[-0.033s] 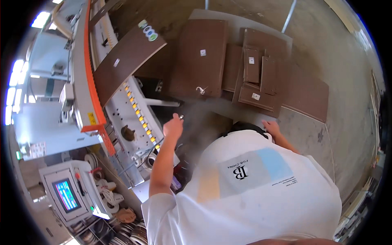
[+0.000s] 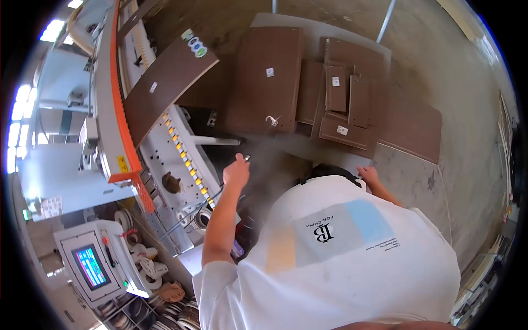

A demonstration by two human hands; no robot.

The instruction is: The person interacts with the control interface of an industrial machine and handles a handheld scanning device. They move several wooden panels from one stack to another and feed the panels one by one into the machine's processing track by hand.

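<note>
- The left hand (image 2: 236, 173) has its fingers curled, pinching what seems a small shiny piece (image 2: 247, 158); it is too small to name surely.
- The right hand (image 2: 369, 175) is beside the body, partly hidden; I cannot tell whether it holds something.
- A long brown panel (image 2: 165, 82) lies across the machine's grey surface (image 2: 157, 148), near yellow rollers (image 2: 187, 159), which probably let it slide easily.
- Other brown panels (image 2: 269, 49) lie flat, the smaller ones stacked, probably for stability.
- The room has a concrete floor (image 2: 451, 66) and a lit console (image 2: 91, 267) at left.
</note>
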